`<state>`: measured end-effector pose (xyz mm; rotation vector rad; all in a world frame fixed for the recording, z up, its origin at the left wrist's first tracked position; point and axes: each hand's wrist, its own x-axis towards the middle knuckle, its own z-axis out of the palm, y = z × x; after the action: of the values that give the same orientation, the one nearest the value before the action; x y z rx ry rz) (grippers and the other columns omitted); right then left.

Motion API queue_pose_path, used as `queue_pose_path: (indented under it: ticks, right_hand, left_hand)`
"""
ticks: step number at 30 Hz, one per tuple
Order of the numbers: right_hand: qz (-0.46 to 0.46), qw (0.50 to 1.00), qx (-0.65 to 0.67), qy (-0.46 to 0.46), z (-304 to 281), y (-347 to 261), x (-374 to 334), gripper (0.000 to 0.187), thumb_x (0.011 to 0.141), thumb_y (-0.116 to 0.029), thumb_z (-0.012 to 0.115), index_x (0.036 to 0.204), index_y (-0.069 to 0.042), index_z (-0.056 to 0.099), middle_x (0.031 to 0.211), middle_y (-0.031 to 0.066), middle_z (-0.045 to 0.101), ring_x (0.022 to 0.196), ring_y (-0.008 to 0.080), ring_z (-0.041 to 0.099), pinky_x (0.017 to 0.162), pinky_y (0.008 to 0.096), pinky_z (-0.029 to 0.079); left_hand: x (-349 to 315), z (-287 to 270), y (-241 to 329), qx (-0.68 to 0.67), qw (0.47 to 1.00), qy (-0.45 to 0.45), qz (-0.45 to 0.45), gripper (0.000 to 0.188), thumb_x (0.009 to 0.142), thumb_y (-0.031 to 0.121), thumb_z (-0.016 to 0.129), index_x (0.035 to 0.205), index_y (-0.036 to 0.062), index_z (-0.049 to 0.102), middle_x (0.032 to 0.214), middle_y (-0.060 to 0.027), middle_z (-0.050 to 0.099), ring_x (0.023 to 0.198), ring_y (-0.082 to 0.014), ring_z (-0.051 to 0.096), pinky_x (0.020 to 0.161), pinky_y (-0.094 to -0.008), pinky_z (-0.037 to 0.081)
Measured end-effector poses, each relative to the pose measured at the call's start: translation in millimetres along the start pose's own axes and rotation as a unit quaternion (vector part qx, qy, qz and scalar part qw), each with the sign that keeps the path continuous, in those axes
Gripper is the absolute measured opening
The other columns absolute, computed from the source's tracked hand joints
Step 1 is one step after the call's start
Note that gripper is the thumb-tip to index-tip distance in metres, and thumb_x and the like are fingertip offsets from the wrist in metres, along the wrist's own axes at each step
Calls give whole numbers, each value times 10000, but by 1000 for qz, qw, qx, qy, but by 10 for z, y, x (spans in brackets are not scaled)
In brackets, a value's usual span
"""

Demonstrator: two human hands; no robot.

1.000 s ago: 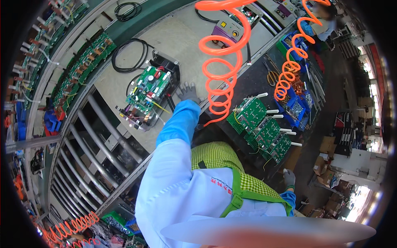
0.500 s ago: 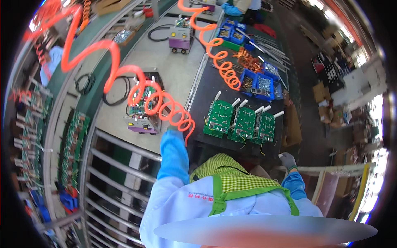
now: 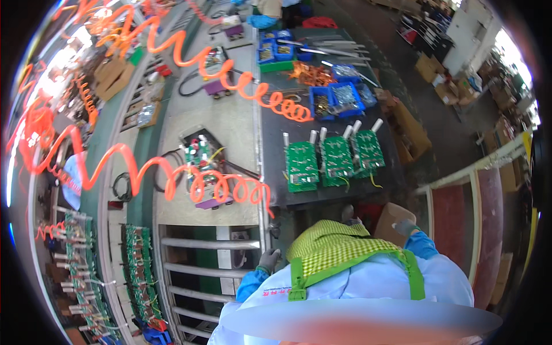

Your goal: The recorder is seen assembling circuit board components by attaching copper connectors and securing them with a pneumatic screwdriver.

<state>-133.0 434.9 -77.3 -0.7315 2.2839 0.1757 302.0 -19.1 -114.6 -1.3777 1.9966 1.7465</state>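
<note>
My left hand (image 3: 268, 260), in a grey glove, hangs low beside the metal roller rails. Its fingers are loosely bent, and nothing shows in them. My right hand (image 3: 406, 226), gloved likewise, is out at my right side over a brown cardboard piece (image 3: 391, 214); its fingers look loose and hold nothing visible. Ahead of my left hand, a dark tool (image 3: 275, 230) hangs below the end of an orange coiled hose (image 3: 233, 187). Behind the coil, a purple-fronted device (image 3: 214, 202) with exposed circuit boards sits on the grey work line. Neither hand touches it.
Three green circuit board assemblies (image 3: 336, 158) with white posts lie on the dark table (image 3: 276, 135). Beyond them are blue bins (image 3: 345, 95) of small parts, orange pieces (image 3: 310, 73) and metal strips. Roller rails (image 3: 210, 244) run at left; more boards (image 3: 141, 270) stand in racks.
My left arm has drawn back from the device and coil to my side. The view has turned and shifted, and the orange coil hangs free near the device. My right hand stays low.
</note>
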Motion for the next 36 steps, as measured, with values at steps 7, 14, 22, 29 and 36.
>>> queue_pose_path:
  ticks: [7, 14, 22, 29, 36]
  right_hand:
    - [62, 983, 174, -7, -533, -258, 35, 459, 879, -445, 434, 1077, -68, 603, 1079, 163, 602, 1027, 351, 546, 900, 415, 409]
    - [106, 947, 295, 62, -1317, -266, -37, 312, 834, -283, 584, 1018, -34, 620, 901, 97, 643, 821, 190, 594, 735, 311, 458]
    - [55, 931, 324, 159, -1826, 949, 707, 321, 822, -303, 574, 993, -35, 617, 960, 180, 628, 932, 315, 595, 795, 362, 458]
    - [-135, 926, 222, 274, -3036, 866, 1271, 244, 812, -242, 595, 946, -38, 612, 927, 154, 620, 908, 333, 579, 765, 378, 463]
    - [-283, 902, 185, 269, -4083, -76, 1655, 224, 806, -243, 619, 937, -62, 602, 945, 110, 600, 874, 291, 588, 735, 348, 472]
  left_hand:
    - [-338, 418, 1439, -26, 985, -47, 162, 374, 867, 303, 531, 1102, 13, 558, 983, -137, 620, 945, -194, 580, 834, -298, 433]
    - [-98, 429, 3614, -123, 922, -35, 364, 262, 878, 130, 561, 1104, -2, 569, 1047, -84, 608, 979, -138, 555, 852, -271, 433]
    - [1741, 491, 5549, 83, 889, 176, 415, 367, 839, 264, 551, 1134, 45, 545, 915, -142, 632, 890, -244, 603, 777, -340, 460]
    - [3208, 791, 5711, 453, 856, 122, 216, 441, 799, 246, 566, 1210, 104, 492, 1040, -192, 599, 996, -354, 564, 863, -432, 449]
    - [4130, 932, 5321, 541, 819, 22, 188, 372, 821, 106, 480, 1193, 119, 476, 1233, -181, 476, 1068, -356, 527, 878, -443, 453]
